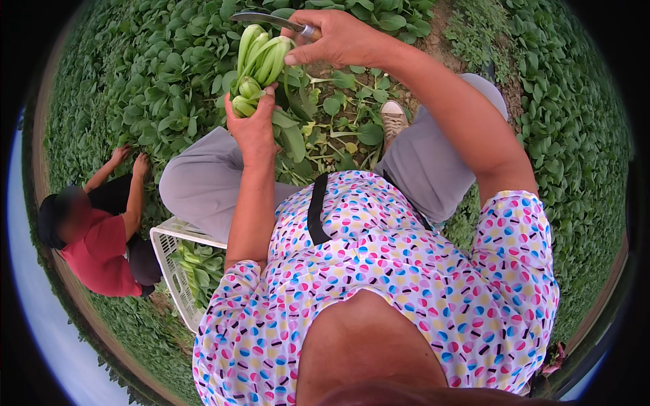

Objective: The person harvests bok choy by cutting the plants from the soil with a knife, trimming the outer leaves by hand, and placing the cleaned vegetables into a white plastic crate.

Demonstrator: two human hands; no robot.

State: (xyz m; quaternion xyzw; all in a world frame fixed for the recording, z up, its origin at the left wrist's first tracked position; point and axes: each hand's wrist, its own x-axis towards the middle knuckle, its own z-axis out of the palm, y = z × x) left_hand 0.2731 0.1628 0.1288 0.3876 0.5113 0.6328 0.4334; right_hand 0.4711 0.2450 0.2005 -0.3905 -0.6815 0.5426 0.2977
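Observation:
My left hand (254, 122) is closed around a bunch of leafy greens (261, 58), likely bok choy, with the pale cut stem ends up and the dark leaves hanging below the hand. Just right of the stems, my right hand (330, 40) grips the wooden handle of a curved knife (264, 19). Its blade points left, above the stem ends. The thumb and a finger of the right hand are close to the bunch; whether they touch it I cannot tell.
A white plastic crate (175, 276) holding cut greens (200, 269) stands at my left. Beyond it a co-worker in a red shirt (101, 254) crouches with both hands among the plants. Dense rows of greens (563, 142) grow on both sides. Loose leaves (345, 122) lie on soil between my legs.

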